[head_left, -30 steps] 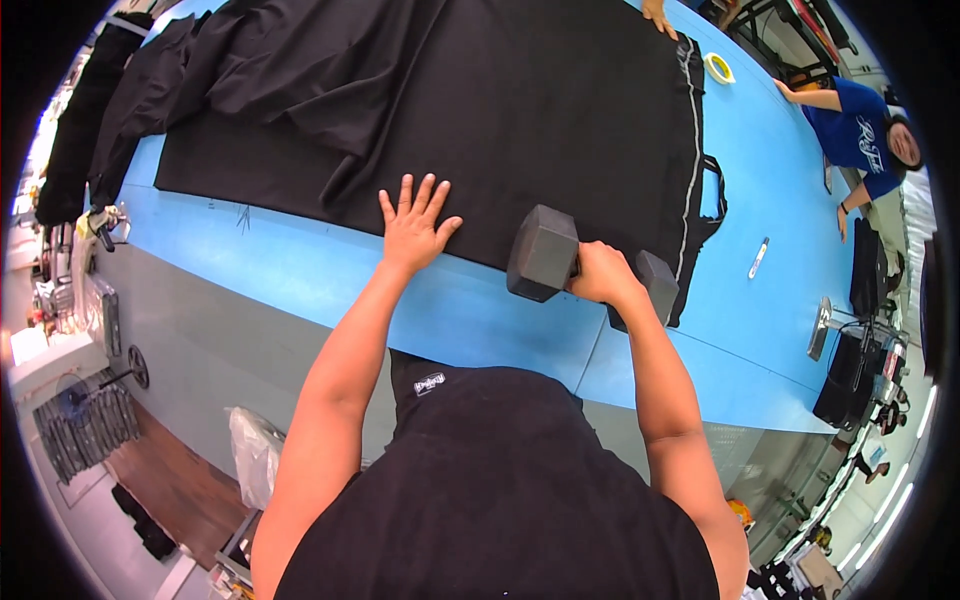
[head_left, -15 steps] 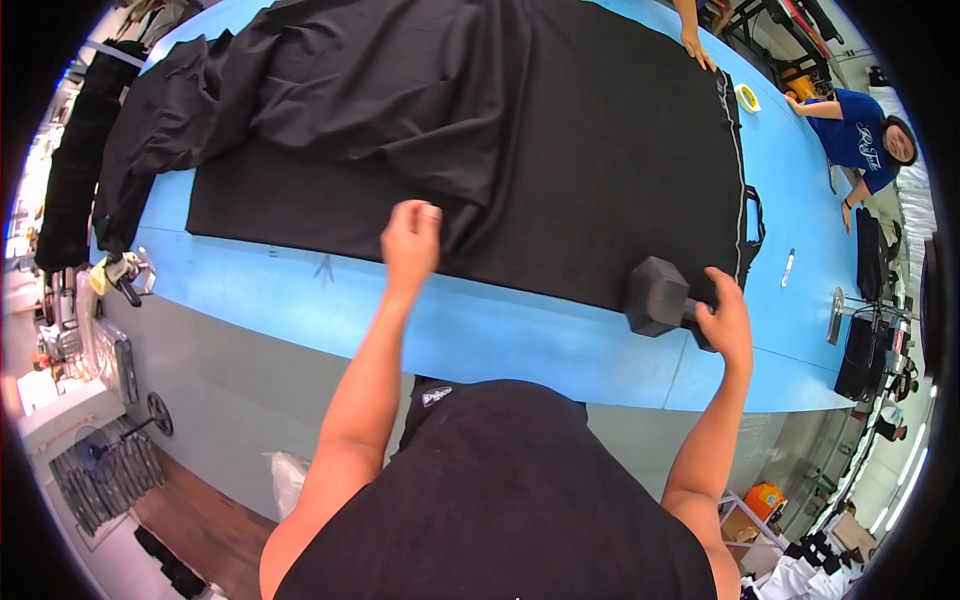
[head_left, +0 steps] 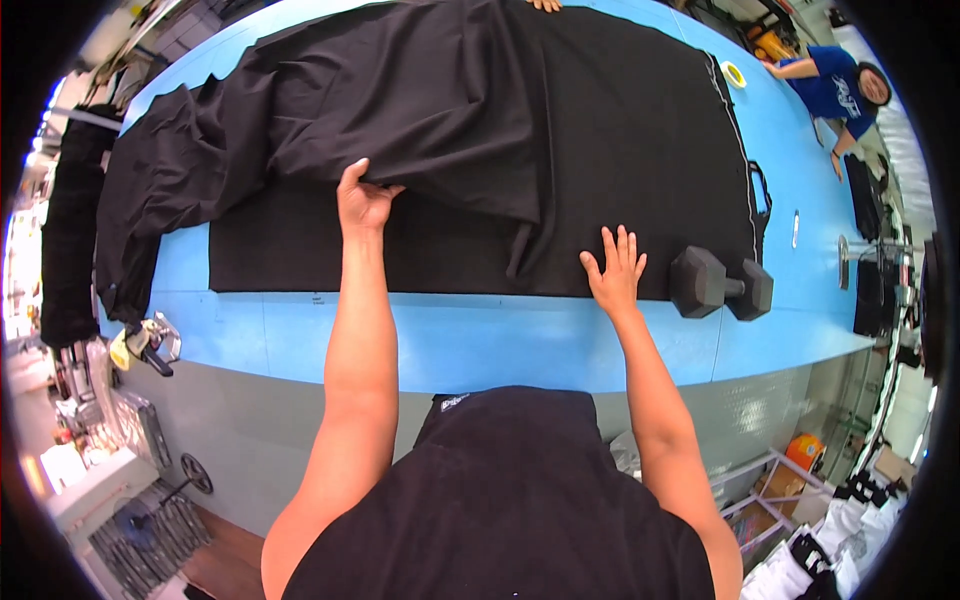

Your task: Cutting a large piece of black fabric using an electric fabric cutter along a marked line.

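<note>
Black fabric (head_left: 620,120) is spread over the blue table, with a rumpled upper layer (head_left: 420,120) lying over the flatter one on the left and middle. My left hand (head_left: 365,200) has its fingers curled under the lower edge of that rumpled layer, gripping it. My right hand (head_left: 615,270) lies open on the flat fabric near its front edge, fingers spread. Just right of it a black hex dumbbell (head_left: 697,281) rests on the fabric's near right corner. A pale strip (head_left: 735,135) runs down the fabric's right side, beside a black strap loop.
A yellow tape roll (head_left: 733,74) and a white pen (head_left: 796,229) are on the blue table (head_left: 520,340). A co-worker in blue (head_left: 835,90) leans at the right end; another person's hand (head_left: 545,4) rests at the far edge. A cutting tool (head_left: 150,345) sits near left.
My right hand let go of the dumbbell at the corner and moved left onto the fabric. My left hand went from flat to gripping the rumpled layer, farther forward and left.
</note>
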### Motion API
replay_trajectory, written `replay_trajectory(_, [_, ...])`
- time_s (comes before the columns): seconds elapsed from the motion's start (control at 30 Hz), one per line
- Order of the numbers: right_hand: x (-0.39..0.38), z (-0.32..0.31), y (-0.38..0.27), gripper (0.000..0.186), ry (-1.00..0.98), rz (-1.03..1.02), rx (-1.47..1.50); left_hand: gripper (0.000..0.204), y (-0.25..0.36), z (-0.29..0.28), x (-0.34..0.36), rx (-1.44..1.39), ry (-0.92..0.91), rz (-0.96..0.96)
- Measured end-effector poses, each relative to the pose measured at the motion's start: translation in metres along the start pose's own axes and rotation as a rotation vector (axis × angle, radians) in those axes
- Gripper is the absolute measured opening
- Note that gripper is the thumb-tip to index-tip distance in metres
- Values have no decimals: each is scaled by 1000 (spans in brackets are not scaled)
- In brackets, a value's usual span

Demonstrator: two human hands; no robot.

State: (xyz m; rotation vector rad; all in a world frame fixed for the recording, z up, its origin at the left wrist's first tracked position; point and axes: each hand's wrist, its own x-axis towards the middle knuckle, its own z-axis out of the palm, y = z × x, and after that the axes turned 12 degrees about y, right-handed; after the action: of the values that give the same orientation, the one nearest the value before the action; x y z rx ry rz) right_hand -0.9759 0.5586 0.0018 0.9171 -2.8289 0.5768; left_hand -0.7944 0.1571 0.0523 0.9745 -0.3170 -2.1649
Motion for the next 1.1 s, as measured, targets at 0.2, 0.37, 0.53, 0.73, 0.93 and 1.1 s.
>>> replay_trajectory(0.2, [4,19,-3,67,65,-111,-86,39,50,-34,-6,-163,-117,93])
replay_trajectory(0.37, [3,10,6,66,19,-92,-115,18,130,-98,-57,20,-135,154])
replay_trajectory(0.53, [5,12,3,67,23,-110,-99,20,115,-161,-56,-86,196,229])
replay_trajectory(0.73, [4,15,5,67,25,-123,-107,41,79,-159,-33,562,541,374])
replay_trajectory(0.93, [1,17,7,67,45,-113,-109,44,59,-138,-23,820,690,654])
replay_trajectory(1.1, [4,19,3,67,42,-123,-84,28,79,-139,-34,406,484,89])
